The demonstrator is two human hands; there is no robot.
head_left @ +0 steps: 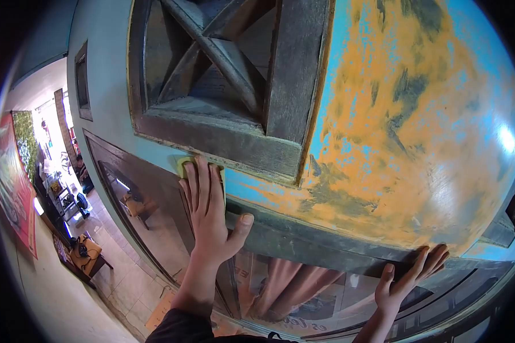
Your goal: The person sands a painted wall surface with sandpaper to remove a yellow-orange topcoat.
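Observation:
My left hand [205, 203] lies with its fingers stretched over a yellow-green pad [183, 166], holding it flat against the wall. The pad looks like a sponge or folded sandpaper; most of it is hidden under the fingers. Just above is the lower edge of a dark wooden window frame [212, 137] with crossed bars. My right hand [406, 280] rests, fingers extended and thumb apart, on the dark wooden beam [326, 240] below the wall, holding nothing. Between and above the hands, the wall [383, 143] is blue with worn orange and dark patches.
Below the beam, glass panes show a pinkish curtain [280, 283]. A wooden door [143, 200] with glass stands to the left. Farther down the passage are a wooden chair [88, 260] with a dark item on it, a red banner [14, 188] and a seated person [83, 174].

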